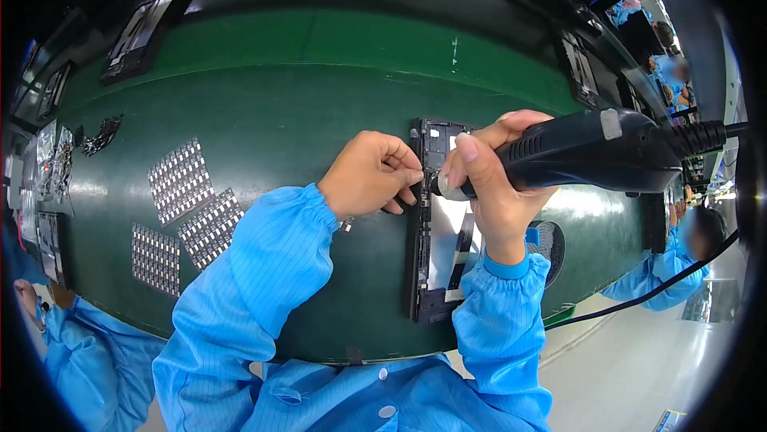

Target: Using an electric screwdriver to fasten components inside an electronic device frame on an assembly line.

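Observation:
My right hand (499, 184) is wrapped round a black corded electric screwdriver (591, 148), which lies nearly level with its tip pointing left. The tip end is over the upper part of a black rectangular device frame (417, 260) with a silvery panel inside. At the frame's left edge, close to the tip, my left hand (375, 172) has thumb and fingers pinched together. Whatever those fingers hold, if anything, is too small to make out. A small part (346, 225) lies on the table just below my left hand.
Sheets of small dark-and-white parts (180, 180) lie on the green table (319, 105) at the left, with black loose pieces (101, 136) beyond. A dark round dish (550, 248) sits by my right forearm. The screwdriver's cable (679, 276) loops at right. Similar frames (148, 29) stand further back.

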Motion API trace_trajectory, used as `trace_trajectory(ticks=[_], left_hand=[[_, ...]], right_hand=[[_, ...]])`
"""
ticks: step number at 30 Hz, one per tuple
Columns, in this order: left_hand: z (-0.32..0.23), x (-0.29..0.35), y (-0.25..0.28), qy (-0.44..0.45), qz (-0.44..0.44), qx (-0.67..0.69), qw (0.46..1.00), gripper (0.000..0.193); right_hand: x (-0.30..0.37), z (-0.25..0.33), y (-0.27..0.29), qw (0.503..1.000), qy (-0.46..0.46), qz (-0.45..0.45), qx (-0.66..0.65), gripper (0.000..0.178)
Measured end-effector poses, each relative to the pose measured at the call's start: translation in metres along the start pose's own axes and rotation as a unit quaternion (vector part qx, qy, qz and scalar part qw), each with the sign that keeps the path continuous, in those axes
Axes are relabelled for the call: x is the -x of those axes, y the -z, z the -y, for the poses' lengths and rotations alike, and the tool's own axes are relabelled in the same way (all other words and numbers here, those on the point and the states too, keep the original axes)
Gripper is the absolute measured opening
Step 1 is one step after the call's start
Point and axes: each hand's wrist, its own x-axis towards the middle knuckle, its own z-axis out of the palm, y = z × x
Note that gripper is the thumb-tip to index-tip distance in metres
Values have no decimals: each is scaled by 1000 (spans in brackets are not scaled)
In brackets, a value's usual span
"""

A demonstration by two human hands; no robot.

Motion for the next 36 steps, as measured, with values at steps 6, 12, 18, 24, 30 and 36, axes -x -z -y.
trace_trajectory(ticks=[6, 12, 18, 24, 30, 36], left_hand=[[0, 1, 0, -4, 3, -1, 1000, 7], [0, 0, 0, -9, 4, 0, 1000, 7], [4, -1, 3, -18, 10, 4, 1000, 6], [2, 1, 0, -11, 5, -6, 1000, 7], [4, 3, 1, 6, -2, -12, 1000, 8], [0, 16, -15, -184, -98, -214, 954, 14]], right_hand=[[1, 1, -1, 1000, -10, -2, -7, 40], [1, 0, -1, 1000, 2, 11, -4, 37], [-2, 0, -8, 996, -36, 34, 73, 39], [-2, -2, -5, 996, -36, 49, 69, 40], [-3, 10, 0, 999, -17, -15, 35, 39], [-3, 43, 59, 998, 45, -31, 17, 58]])
